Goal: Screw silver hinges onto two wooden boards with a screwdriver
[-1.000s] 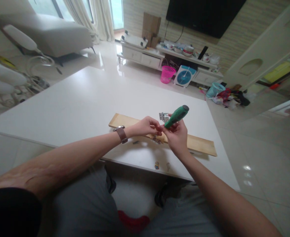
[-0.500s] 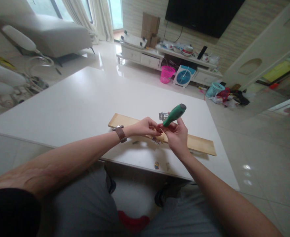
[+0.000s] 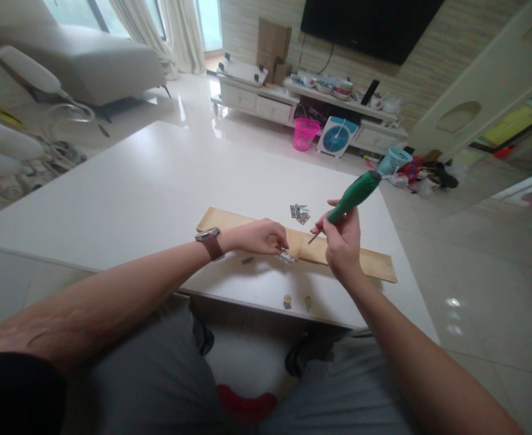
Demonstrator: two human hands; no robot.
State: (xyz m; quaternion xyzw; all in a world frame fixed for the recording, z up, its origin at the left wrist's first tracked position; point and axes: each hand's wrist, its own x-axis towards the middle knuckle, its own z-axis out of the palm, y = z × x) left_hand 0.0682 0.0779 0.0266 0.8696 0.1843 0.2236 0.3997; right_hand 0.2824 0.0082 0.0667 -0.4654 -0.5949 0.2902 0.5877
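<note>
Two pale wooden boards (image 3: 369, 263) lie end to end across the near part of the white table. A metal hinge (image 3: 285, 257) sits at the front edge, close to where they meet. My left hand (image 3: 266, 236), with a watch on its wrist, has curled fingers with their tips down on the hinge; the thumb is hidden. In my right hand (image 3: 343, 241) is a green-handled screwdriver (image 3: 355, 196), its handle tilted up to the right and its shaft pointing down at the right board. The tip appears just above the wood. Loose metal hinges (image 3: 299, 212) lie behind the boards.
A small dark metal piece (image 3: 248, 260) lies before the left board. Near the front edge of the white table (image 3: 125, 181) are a yellow-and-blue cartoon figure (image 3: 287, 302) and another small item (image 3: 308, 302). A pink basket (image 3: 305, 134) and a fan (image 3: 337, 138) stand beyond.
My right hand has drawn the screwdriver away to the right, uncovering its shaft. The left hand has parted from the screwdriver and lowered its fingers to the hinge.
</note>
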